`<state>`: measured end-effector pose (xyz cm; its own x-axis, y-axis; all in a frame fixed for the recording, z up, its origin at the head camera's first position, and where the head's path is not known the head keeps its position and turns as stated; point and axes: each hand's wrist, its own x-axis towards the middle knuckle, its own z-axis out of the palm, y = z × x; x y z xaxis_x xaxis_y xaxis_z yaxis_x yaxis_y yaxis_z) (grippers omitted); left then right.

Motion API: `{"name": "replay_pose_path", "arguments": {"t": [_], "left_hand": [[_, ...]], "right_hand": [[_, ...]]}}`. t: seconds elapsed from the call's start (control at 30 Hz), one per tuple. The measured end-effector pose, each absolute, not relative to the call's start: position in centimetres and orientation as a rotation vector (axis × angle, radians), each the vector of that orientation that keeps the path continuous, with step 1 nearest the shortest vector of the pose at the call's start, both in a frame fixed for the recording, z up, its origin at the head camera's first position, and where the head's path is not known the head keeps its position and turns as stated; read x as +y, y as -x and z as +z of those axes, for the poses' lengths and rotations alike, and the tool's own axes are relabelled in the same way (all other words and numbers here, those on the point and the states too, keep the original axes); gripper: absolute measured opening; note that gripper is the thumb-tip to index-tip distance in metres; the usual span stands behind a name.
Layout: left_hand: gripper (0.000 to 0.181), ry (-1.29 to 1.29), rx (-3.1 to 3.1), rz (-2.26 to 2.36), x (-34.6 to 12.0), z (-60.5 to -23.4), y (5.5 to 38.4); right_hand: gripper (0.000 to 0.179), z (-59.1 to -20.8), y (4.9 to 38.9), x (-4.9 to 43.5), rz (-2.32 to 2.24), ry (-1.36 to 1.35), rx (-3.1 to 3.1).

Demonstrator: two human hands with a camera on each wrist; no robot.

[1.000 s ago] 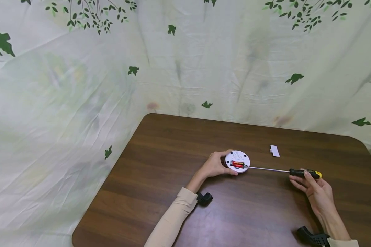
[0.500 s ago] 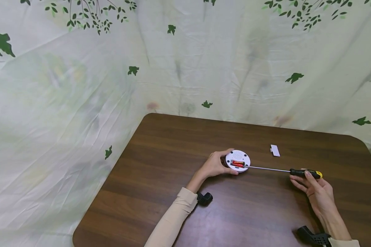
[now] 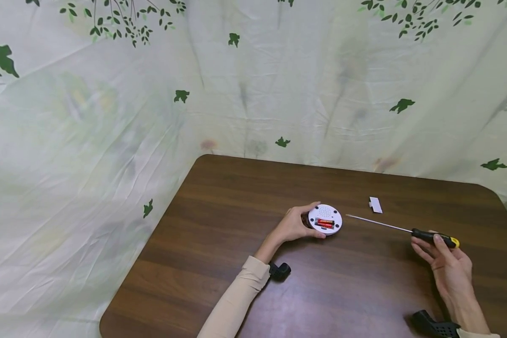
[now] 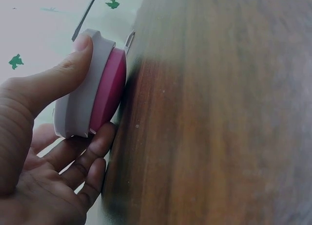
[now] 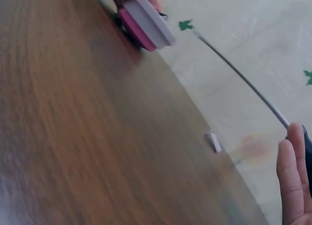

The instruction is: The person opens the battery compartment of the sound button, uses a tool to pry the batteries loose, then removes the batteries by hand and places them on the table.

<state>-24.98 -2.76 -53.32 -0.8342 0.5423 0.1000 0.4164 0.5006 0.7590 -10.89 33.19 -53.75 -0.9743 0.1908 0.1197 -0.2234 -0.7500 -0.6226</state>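
Observation:
My left hand [image 3: 293, 225] grips a round white and pink device [image 4: 105, 88] by its edge, thumb on one side and fingers on the other. Its white perforated underside faces up in the head view. Red batteries [image 3: 324, 223] lie side by side in the uncovered compartment there. My right hand [image 3: 445, 265] holds a screwdriver [image 3: 433, 238] by its black and yellow handle. The long thin shaft [image 5: 243, 79] points left, and its tip stands just to the right of the device, apart from it.
A small white battery cover [image 3: 375, 205] lies on the brown wooden table [image 3: 245, 188], beyond the screwdriver. Behind the table hangs a pale cloth [image 3: 321, 94] printed with green leaves. Black wrist mounts [image 3: 280, 272] sit on both forearms.
My right hand has drawn the screwdriver back to the right, so its tip has left the battery compartment. The left hand and the device stay nearly where they were.

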Motion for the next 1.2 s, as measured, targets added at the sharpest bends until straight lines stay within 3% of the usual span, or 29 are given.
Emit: {"name": "replay_pose_path", "arguments": {"t": [0.3,0.53,0.93,1.2], "left_hand": [[0.095,-0.816,2.569,1.299,-2.9,-53.2,25.0],[0.093,-0.793,2.571,1.316,-3.2,-53.4,25.1],[0.092,-0.805,2.564,1.306,-2.9,-53.5,25.0],[0.093,-0.811,2.561,1.294,-2.5,-53.5,25.2]], "right_hand": [[0.018,-53.2,9.8,34.4,2.453,0.305,-0.650],[0.028,-53.7,9.8,34.0,2.227,0.472,-0.650],[0.030,-54.1,9.5,32.3,2.069,0.483,-0.868],[0.037,-54.0,7.5,30.3,1.646,0.950,-1.529]]}}
